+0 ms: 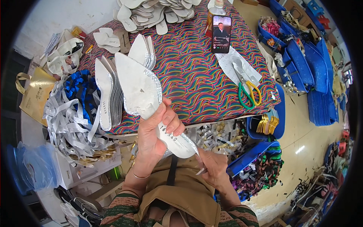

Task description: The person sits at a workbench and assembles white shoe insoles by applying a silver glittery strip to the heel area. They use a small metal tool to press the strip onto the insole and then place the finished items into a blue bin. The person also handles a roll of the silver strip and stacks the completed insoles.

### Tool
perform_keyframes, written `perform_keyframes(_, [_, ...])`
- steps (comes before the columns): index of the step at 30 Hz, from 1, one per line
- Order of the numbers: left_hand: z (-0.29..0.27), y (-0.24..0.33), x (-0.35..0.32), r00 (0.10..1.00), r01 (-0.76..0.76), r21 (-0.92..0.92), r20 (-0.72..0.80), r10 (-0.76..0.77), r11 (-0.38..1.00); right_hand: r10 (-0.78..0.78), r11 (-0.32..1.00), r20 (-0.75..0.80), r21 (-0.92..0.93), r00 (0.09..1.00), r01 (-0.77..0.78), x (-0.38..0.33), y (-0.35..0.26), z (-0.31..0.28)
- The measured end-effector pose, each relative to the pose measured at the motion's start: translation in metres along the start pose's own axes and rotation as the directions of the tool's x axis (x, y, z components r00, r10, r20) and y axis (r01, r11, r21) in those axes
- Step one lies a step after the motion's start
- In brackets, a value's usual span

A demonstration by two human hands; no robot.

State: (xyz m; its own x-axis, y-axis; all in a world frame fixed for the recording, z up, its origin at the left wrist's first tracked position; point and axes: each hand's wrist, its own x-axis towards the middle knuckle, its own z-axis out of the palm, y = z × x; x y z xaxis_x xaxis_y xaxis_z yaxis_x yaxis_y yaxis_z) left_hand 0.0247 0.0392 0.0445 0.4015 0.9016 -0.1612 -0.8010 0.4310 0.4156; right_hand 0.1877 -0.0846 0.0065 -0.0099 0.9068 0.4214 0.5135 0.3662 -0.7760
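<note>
My left hand (155, 130) is wrapped around the narrow waist of a white shoe insole (137, 81), held tilted over the table's near edge. Silver glittery trim runs along parts of the insole's rim. At its rounded heel end, my right hand (214, 166) is closed on a loose end of silver strip (201, 171); its fingertips are partly hidden. A stack of insoles with silver edges (110, 94) stands just left of the held one, and another stack (145, 51) lies behind it.
Plain insoles (159, 17) are heaped at the table's back. A phone (221, 34) leans on a bottle (217, 9); green-and-yellow-handled scissors (247, 89) lie near the right edge. Silver ribbons (68, 125) hang at left. Blue bins (278, 128) with gold pieces and scraps stand at right.
</note>
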Motion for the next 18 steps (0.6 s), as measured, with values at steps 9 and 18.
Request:
perform_keyframes(9, [0.004, -0.020, -0.010, 0.994, -0.106, 0.088, -0.003, 0.106, 0.991, 0.431, 0.833, -0.029, 0.396, 0.902, -0.386, 0.003, -0.003, 0.010])
perform_keyframes(18, [-0.022, -0.031, -0.040, 0.993, -0.030, 0.527, -0.078, 0.083, 0.850, 0.244, 0.935, -0.003, 0.266, 0.970, -0.235, 0.017, 0.001, -0.003])
